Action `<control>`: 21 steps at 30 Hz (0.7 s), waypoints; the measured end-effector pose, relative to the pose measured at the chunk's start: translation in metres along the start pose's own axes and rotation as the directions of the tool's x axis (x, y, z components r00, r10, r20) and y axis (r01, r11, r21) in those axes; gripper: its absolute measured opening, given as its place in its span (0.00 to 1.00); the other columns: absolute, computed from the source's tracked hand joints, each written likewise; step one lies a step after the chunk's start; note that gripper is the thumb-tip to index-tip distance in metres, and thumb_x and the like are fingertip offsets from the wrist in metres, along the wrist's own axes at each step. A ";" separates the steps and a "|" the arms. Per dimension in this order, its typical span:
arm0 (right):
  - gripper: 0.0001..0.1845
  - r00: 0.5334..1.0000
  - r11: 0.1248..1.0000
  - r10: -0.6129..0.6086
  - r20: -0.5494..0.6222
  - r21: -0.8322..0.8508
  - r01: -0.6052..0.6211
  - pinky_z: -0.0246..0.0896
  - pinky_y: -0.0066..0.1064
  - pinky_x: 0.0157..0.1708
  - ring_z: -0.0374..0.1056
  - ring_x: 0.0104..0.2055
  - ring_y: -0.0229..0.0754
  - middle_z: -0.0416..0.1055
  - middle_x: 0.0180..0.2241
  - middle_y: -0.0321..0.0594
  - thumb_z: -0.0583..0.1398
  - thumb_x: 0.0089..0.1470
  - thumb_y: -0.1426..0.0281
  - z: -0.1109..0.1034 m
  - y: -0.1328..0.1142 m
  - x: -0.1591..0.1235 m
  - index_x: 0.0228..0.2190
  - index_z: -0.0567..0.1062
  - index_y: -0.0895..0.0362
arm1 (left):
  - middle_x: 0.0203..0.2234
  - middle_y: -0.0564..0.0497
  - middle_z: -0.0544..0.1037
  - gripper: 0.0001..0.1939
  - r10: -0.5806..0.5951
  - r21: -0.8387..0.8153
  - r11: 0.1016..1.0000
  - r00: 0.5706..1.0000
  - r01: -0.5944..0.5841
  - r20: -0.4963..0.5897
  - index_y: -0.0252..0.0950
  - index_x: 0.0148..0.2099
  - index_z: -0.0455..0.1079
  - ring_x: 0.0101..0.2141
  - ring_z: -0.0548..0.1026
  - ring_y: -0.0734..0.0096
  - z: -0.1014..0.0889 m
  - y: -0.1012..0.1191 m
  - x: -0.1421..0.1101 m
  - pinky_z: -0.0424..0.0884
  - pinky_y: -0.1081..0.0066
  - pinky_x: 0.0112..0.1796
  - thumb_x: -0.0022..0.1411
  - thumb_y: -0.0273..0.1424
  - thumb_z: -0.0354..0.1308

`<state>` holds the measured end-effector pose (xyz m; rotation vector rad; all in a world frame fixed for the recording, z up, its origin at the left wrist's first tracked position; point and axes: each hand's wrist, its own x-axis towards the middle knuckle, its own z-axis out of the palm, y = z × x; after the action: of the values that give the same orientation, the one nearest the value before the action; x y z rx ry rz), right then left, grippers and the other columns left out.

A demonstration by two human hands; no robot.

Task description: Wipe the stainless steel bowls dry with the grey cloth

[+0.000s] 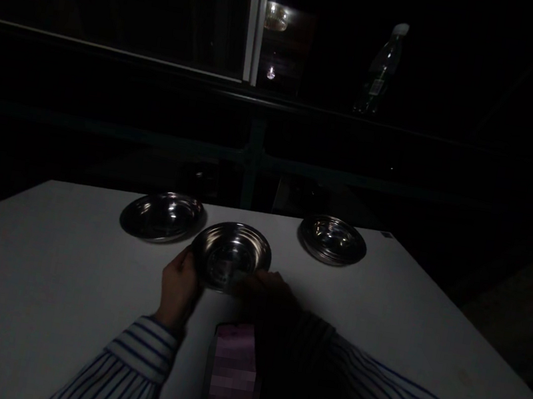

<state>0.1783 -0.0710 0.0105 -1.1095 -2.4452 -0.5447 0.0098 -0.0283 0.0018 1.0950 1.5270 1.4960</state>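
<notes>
A shiny metal bowl (237, 239) is tilted toward me above the middle of the white table. My left hand (178, 290) is closed on its left rim, thumb side up. At the bowl's lower right edge is my right hand (266, 294), dark and in shadow, its fingers curled. A faint greyish patch shows by those fingertips, too dim to name. To the left behind stands a second metal bowl (157, 216). Farther right sits what looks like a small stack of metal bowls (333, 240).
A phone-like object (233, 369) with a pink, partly blurred face is at the near middle, below my hands. The white table (55, 287) ends at a straight far edge. Beyond it, a plastic bottle (380, 72) stands on a dark ledge near a window frame (255, 22).
</notes>
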 end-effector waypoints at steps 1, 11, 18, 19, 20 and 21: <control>0.09 1.000 1.000 -0.025 -0.002 0.008 0.025 0.53 0.32 0.27 0.61 0.32 0.40 0.69 0.29 0.39 0.51 0.60 0.72 0.002 -0.007 0.005 0.37 0.71 0.56 | 0.41 0.40 0.78 0.22 0.017 0.020 1.000 1.000 -0.017 -0.001 0.28 0.49 0.71 0.42 0.75 0.59 0.001 0.000 0.000 0.69 0.63 0.44 0.58 0.34 0.47; 0.13 0.997 0.994 -0.057 -0.050 0.094 0.061 0.61 0.32 0.31 0.63 0.32 0.38 0.71 0.32 0.39 0.50 0.59 0.75 0.003 -0.001 0.001 0.36 0.74 0.55 | 0.43 0.41 0.78 0.22 0.024 0.045 0.999 0.999 -0.026 0.047 0.29 0.50 0.71 0.43 0.75 0.59 0.002 -0.003 0.003 0.69 0.64 0.44 0.57 0.33 0.48; 0.12 0.978 0.987 -0.131 -0.165 0.070 0.144 0.59 0.32 0.28 0.63 0.31 0.40 0.70 0.27 0.39 0.51 0.60 0.74 0.012 -0.016 0.009 0.33 0.74 0.60 | 0.43 0.40 0.78 0.22 0.046 0.148 0.987 0.997 -0.055 0.058 0.27 0.50 0.71 0.43 0.75 0.59 0.000 0.002 0.002 0.68 0.64 0.45 0.57 0.33 0.48; 0.11 0.975 0.984 -0.139 -0.173 0.083 0.156 0.60 0.32 0.29 0.63 0.32 0.40 0.71 0.28 0.39 0.52 0.59 0.74 0.011 -0.010 0.004 0.34 0.74 0.60 | 0.43 0.40 0.78 0.22 0.041 0.144 0.988 0.998 -0.049 0.057 0.27 0.50 0.71 0.43 0.75 0.59 0.000 0.004 0.001 0.69 0.64 0.44 0.58 0.32 0.48; 0.10 0.977 0.984 -0.126 -0.170 0.107 0.145 0.60 0.32 0.30 0.63 0.34 0.40 0.72 0.32 0.39 0.53 0.59 0.72 0.008 -0.003 -0.003 0.36 0.74 0.59 | 0.42 0.40 0.78 0.22 0.035 0.136 0.990 0.998 -0.042 0.058 0.27 0.50 0.71 0.43 0.75 0.58 0.000 0.005 0.001 0.69 0.64 0.44 0.58 0.33 0.48; 0.10 0.991 0.986 -0.081 -0.104 0.136 0.095 0.60 0.32 0.32 0.63 0.37 0.41 0.73 0.37 0.39 0.54 0.59 0.71 0.005 0.005 -0.010 0.40 0.74 0.56 | 0.42 0.40 0.78 0.22 0.028 0.126 0.991 0.998 -0.035 0.059 0.27 0.50 0.71 0.43 0.75 0.58 0.001 0.005 0.001 0.69 0.63 0.44 0.58 0.33 0.48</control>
<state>0.1876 -0.0717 0.0017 -0.9009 -2.4144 -0.4342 0.0104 -0.0272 0.0071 1.2300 1.5897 1.3924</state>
